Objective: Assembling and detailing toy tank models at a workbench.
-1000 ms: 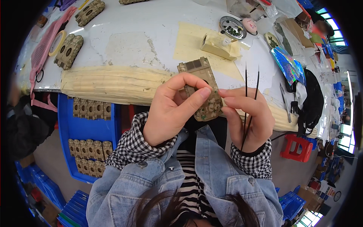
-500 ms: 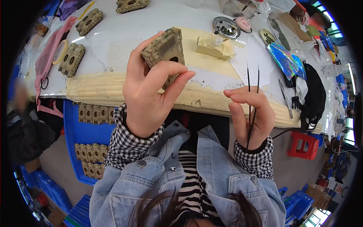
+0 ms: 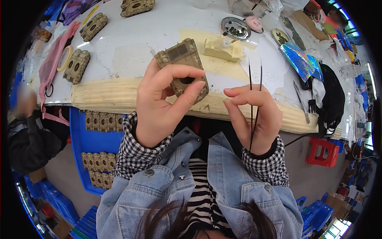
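My left hand [image 3: 159, 103] grips a camouflage-patterned plastic housing [image 3: 184, 57] above the table's near edge. Its broad face, with a dark rectangle and a round opening, is turned toward me. The thumb and forefinger come close together in front of that face; whether anything tiny sits between them I cannot tell. To the right, my right hand [image 3: 260, 119] has black tweezers [image 3: 256, 107] tucked in it, their two points upward and apart. Its thumb and forefinger nearly meet, apart from the housing. Behind the hands lies a block wrapped in yellowish tape [image 3: 223, 49].
More camouflage housings [image 3: 76, 66] lie on the table's left, near a tape roll [image 3: 65, 58] and pink mesh [image 3: 53, 55]. A blue tray [image 3: 95, 142] below holds several housings. A round dish [image 3: 235, 28] carries small dark parts. Another person's arm [image 3: 38, 135] is at left; a red stool [image 3: 322, 152] stands right.
My left hand has shifted slightly right and turned the housing so its broad face shows more. My right hand, with the tweezers, has moved a little left.
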`<state>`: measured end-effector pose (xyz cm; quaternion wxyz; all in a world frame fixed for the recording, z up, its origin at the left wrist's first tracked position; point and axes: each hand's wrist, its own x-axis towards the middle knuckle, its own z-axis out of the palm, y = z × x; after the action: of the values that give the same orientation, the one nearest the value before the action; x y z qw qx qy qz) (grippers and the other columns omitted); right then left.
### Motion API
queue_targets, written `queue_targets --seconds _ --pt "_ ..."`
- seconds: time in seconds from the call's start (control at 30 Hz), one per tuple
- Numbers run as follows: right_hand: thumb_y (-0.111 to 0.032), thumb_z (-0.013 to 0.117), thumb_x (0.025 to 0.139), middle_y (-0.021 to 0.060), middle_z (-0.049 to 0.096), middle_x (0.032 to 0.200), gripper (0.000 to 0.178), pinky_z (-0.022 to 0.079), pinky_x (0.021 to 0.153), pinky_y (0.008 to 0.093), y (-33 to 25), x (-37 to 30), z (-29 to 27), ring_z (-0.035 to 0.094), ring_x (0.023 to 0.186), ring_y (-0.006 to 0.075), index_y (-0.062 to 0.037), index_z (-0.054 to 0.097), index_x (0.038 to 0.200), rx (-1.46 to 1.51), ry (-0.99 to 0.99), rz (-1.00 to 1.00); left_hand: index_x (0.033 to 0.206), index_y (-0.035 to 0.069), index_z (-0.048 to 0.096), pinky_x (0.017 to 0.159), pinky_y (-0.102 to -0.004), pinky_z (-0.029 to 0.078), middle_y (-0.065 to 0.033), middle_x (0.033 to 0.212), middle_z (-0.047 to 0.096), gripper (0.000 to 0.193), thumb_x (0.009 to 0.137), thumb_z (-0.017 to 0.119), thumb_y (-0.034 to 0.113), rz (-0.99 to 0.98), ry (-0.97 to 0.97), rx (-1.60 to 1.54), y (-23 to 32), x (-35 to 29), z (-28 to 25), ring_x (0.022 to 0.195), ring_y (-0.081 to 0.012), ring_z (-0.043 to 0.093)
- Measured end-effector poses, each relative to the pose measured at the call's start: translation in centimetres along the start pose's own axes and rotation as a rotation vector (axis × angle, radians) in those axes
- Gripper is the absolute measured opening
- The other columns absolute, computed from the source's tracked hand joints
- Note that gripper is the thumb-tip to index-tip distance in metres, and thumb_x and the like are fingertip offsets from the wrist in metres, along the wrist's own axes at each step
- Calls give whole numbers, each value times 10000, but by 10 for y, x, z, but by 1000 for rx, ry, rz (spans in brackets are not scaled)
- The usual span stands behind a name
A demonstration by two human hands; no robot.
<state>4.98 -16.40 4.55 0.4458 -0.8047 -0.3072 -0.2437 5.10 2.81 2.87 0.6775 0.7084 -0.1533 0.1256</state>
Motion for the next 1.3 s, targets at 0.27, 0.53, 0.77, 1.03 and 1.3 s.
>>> queue_targets --seconds 0.27,0.53,0.77,1.03,1.3 --pt "75 724 690 133 659 822 250 504 634 298 -3 4 8 649 762 239 -36 550 832 27 42 7 1333 -33 378 996 -404 437 -164 1321 459 506 1015 291 350 -269 -97 -596 -3 -5 1 1209 -287 499" --pt "-138 854 643 241 588 1074 467 503 811 365 0 -4 16 612 964 332 -37 482 906 23 -36 28 1394 -25 317 981 -380 443 -148 1315 451 474 1028 286 274 -343 -30 -885 1 -5 10 1193 -210 486" --pt "-84 829 650 249 577 1069 426 510 790 362 2 -5 26 608 970 334 -30 481 890 2 7 34 1480 100 143 981 -383 444 -168 1371 396 544 993 385 102 -325 27 -884 -1 -9 15 1225 -221 456" --pt "-106 831 655 253 575 1067 427 508 783 352 -2 -4 20 612 938 320 -30 486 894 212 -13 87 1481 160 71 994 -426 441 -184 1378 388 752 931 574 260 -383 53 -1050 -22 -17 15 1238 -272 452" --pt "-326 362 1011 156 614 882 413 462 773 339 15 3 -13 583 763 233 9 563 879 353 165 293 1467 89 150 1058 -428 404 -139 1518 180 741 923 516 433 -372 62 -1067 -29 -9 15 1357 -248 312"
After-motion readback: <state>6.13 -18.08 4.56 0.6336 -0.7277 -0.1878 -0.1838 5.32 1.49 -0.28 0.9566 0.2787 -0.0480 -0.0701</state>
